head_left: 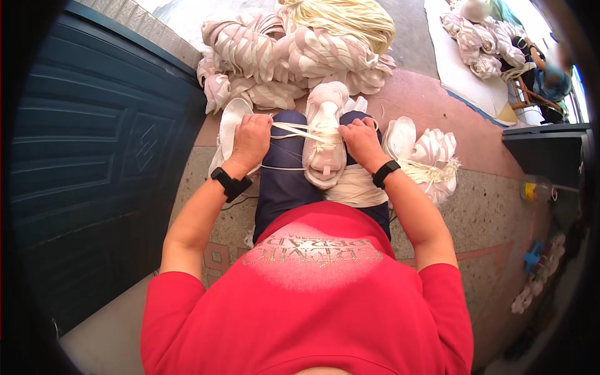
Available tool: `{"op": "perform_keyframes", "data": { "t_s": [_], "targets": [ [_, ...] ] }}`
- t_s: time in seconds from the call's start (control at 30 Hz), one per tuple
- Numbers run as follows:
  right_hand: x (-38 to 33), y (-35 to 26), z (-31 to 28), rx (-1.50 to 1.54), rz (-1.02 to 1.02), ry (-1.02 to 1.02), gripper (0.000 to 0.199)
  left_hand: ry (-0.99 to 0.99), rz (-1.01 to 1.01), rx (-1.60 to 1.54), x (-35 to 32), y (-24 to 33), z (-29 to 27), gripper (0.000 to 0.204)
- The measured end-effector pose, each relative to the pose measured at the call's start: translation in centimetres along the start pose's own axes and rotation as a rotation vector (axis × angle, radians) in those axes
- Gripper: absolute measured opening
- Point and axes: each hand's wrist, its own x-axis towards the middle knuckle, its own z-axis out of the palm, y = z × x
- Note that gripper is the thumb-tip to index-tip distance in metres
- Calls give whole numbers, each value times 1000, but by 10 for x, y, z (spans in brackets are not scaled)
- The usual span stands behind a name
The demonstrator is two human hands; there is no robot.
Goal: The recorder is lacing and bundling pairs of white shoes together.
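A pale pink and white shoe upper point(324, 134) lies lengthwise across my lap, toe pointing away from me. Off its left side runs a white shoelace point(292, 128), drawn taut to my left hand point(252, 139), whose fingers are closed on it. My right hand point(361, 142) is closed at the shoe's right edge; its fingers hide whatever they pinch. A bundle of cream laces point(356, 187) rests over my right thigh. Beside my left hand, partly behind it, is another pale shoe upper point(236, 119).
Large bundles of pink and white shoe uppers point(262, 56) are heaped ahead, with cream laces point(344, 19) on top. More uppers point(431, 153) lie right of my knee. A dark blue panelled door point(94, 137) stands left. Far right, another person point(553, 81) sits near more bundles.
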Motion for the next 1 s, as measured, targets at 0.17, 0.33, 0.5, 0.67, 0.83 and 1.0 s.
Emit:
{"op": "perform_keyframes", "data": {
  "t_s": [0.17, 0.33, 0.5, 0.67, 0.83, 1.0],
  "targets": [
    [3, 3, -2, 59, 8, 15, 17, 98, -470, -924, 11, 29, 14, 14],
    [9, 13, -21, 459, 152, -38, 24, 121, -759, -1573, 24, 48, 9, 10],
    [16, 39, 2, 541, 492, 102, 23, -233, -619, -1971, 19, 44, -37, 10],
    [9, 36, 3, 717, 604, -18, 25, 42, -660, -1675, 22, -40, -133, 15],
    [8, 16, 7, 944, 495, -110, 24, 241, -664, -1599, 8, -109, -186, 26],
    [-8, 11, -5, 782, 243, -99, 34, 229, -857, -1496, 19, -133, -121, 13]
  ]
}}
